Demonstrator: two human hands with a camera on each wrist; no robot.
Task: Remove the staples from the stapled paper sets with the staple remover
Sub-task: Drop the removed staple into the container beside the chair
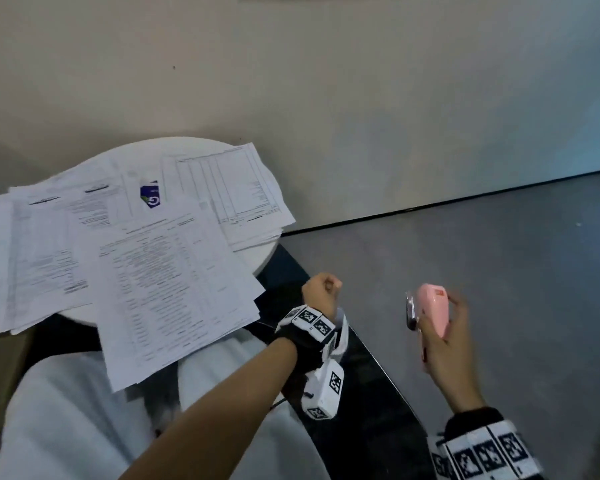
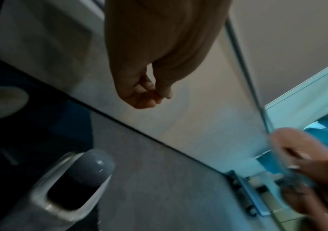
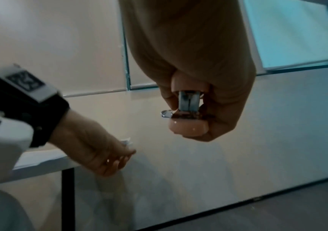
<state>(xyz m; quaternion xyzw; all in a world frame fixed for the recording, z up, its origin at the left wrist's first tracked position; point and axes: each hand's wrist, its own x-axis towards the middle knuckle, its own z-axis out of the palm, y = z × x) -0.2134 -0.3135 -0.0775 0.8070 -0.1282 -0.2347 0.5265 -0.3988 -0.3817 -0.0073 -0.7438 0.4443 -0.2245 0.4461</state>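
1. While the right hand (image 1: 442, 336) is held out over the grey floor (image 1: 499, 271), its fingers are curled round the pink remover (image 1: 432, 311), thumb on one side and fingertips on the other.
2. In the right wrist view the remover (image 3: 188, 118) points away from the palm, its metal claws showing between the thumb and fingers; whether the claws are closed together cannot be told.
3. The left hand (image 1: 321, 292) hangs past the table (image 1: 264, 261) edge, well apart from the remover, its fingers curled in and the thumb tip meeting the fingertips (image 2: 155, 95).
4. Whether a staple sits in that pinch cannot be told: the left wrist view is blurred and shows nothing clear between the tips.
5. The papers (image 1: 136, 254) lie spread over the round white table in overlapping stacks, the nearest stack hanging over the near edge above the person's lap.
6. One sheet further back carries a blue logo (image 1: 150, 199).
7. A bin (image 2: 70, 192) with a grey lid stands on the floor below the left hand, seen from the left wrist.
8. Both wrists wear black bands with white marker blocks.
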